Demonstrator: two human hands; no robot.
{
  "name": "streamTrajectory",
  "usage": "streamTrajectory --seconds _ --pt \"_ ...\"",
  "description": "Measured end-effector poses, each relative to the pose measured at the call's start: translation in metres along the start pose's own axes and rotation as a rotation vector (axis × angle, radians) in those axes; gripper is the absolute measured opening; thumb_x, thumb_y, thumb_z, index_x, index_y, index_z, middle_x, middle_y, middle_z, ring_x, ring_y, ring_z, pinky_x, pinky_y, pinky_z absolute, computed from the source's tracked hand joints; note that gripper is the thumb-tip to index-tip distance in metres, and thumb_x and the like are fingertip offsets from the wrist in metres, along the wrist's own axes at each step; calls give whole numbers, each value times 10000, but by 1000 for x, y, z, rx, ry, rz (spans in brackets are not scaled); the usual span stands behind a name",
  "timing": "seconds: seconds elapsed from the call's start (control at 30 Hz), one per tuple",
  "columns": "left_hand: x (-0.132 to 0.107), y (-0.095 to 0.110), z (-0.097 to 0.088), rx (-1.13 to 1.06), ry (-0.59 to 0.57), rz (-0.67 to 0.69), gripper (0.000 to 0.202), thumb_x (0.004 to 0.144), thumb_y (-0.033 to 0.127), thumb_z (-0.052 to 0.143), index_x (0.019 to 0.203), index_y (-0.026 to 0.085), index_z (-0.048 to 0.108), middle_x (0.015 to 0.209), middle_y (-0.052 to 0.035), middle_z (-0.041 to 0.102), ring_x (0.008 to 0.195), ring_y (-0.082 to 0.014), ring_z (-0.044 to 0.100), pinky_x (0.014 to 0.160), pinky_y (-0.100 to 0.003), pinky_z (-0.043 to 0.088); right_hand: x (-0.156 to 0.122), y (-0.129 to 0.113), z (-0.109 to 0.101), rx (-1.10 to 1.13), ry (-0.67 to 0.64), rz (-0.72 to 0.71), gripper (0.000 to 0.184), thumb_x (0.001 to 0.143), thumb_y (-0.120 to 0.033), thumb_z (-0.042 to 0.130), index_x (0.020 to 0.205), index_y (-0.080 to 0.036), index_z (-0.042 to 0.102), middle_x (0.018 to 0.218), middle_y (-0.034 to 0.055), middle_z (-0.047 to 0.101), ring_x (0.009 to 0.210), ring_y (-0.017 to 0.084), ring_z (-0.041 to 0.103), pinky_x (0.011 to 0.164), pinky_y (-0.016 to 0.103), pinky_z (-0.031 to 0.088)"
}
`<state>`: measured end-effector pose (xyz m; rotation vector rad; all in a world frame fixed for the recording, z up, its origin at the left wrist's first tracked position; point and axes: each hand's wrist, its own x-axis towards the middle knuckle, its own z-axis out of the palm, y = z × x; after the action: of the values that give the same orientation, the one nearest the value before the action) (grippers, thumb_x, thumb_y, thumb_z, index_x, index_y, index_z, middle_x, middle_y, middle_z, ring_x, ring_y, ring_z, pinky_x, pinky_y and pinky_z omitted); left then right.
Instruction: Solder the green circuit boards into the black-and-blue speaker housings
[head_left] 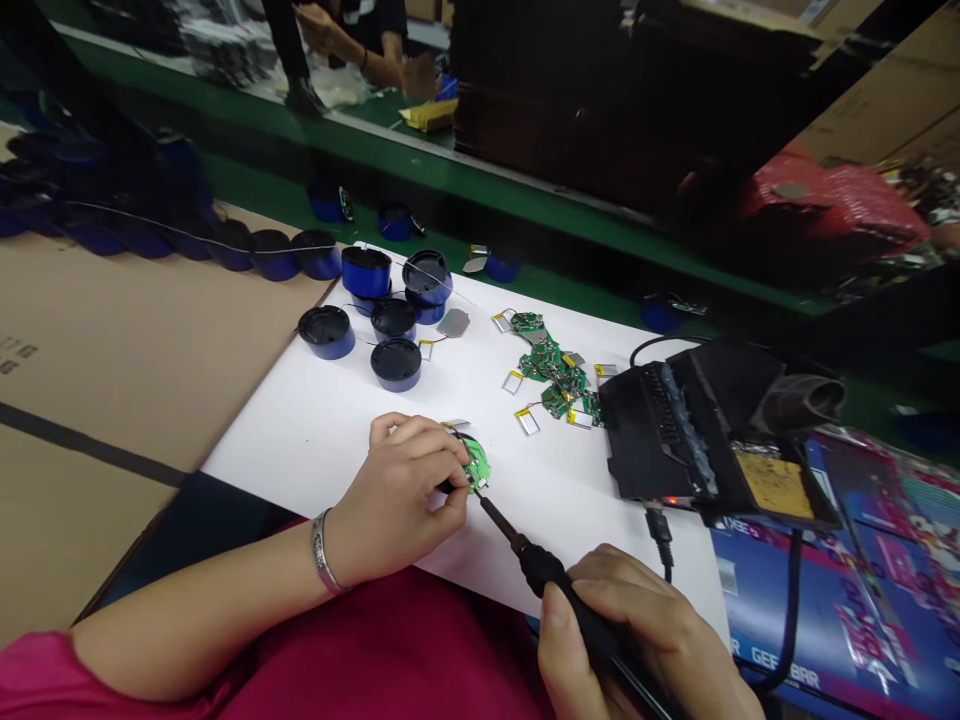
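Note:
My left hand (pixel 401 490) is closed in a pinch on a small round green circuit board (pixel 477 466) lying on the white sheet (pixel 315 420). A silver bracelet sits on that wrist. My right hand (pixel 637 640) is wrapped round the black handle of a soldering iron (pixel 540 565). The iron's thin tip reaches up-left and touches the edge of the green board beside my left fingertips. A small silver battery pack pokes out just behind the board.
A black soldering station (pixel 705 430) with a yellow sponge stands to the right. A pile of green boards and battery packs (pixel 555 375) lies in the middle. Several blue round housings (pixel 390 320) stand at the back left. Another person's hands (pixel 360 45) work beyond the green belt.

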<state>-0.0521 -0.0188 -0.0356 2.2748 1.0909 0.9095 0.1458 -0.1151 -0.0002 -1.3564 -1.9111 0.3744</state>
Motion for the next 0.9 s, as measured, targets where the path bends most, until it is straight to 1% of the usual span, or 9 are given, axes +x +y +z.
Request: streamTrajectory --seconds 0.1,0.2,0.33,0.43,0.53,0.6,0.8,0.9 --pt "0 0 1 7 -1 2 159 740 48 606 671 190 622 860 29 722 906 -186 647 910 -419 308 4 -2 1 -50 -26 9 151 867 -126 624 856 -224 509 661 -27 618 536 100 610 510 214 511" --pt "2 1 1 10 -3 -4 160 735 48 606 663 190 617 862 30 723 908 -188 649 911 -421 307 7 -4 1 -76 -6 7 128 867 -141 625 852 -224 528 645 -34 617 519 99 606 504 214 507" --pt "2 2 0 7 -8 -9 160 729 43 606 658 187 609 859 33 722 903 -183 652 911 -416 304 11 -7 0 -138 -74 6 183 863 -157 631 721 -230 542 610 -35 610 475 95 587 480 210 485" --pt "2 3 0 4 -7 -15 160 730 46 606 653 185 607 848 35 720 902 -179 658 916 -415 297 13 -12 3 -184 -32 27 184 866 -185 613 700 -227 545 585 -36 588 466 99 572 483 227 467" --pt "2 4 -1 5 -14 -31 162 741 51 603 648 184 601 843 38 718 900 -171 665 932 -417 284 15 -20 8 -233 14 37 196 865 -197 583 676 -222 535 567 -35 561 485 108 568 518 246 459" --pt "3 4 -1 9 -24 -41 164 749 52 598 649 182 597 845 39 716 898 -166 667 940 -419 276 17 -24 10 -260 18 14 183 852 -179 575 677 -216 535 562 -35 547 485 106 556 521 245 447" --pt "3 5 -1 25 -42 -51 155 762 62 592 663 181 593 870 37 714 899 -164 667 949 -421 260 25 -27 11 -319 63 -150 131 805 -111 581 744 -207 516 563 -44 513 480 101 519 484 243 400" --pt "2 5 -1 27 -46 -48 161 765 60 588 659 181 588 865 39 710 892 -159 666 953 -420 255 28 -28 13 -309 46 -168 105 811 -107 548 782 -201 510 574 -37 516 494 108 521 493 252 410"
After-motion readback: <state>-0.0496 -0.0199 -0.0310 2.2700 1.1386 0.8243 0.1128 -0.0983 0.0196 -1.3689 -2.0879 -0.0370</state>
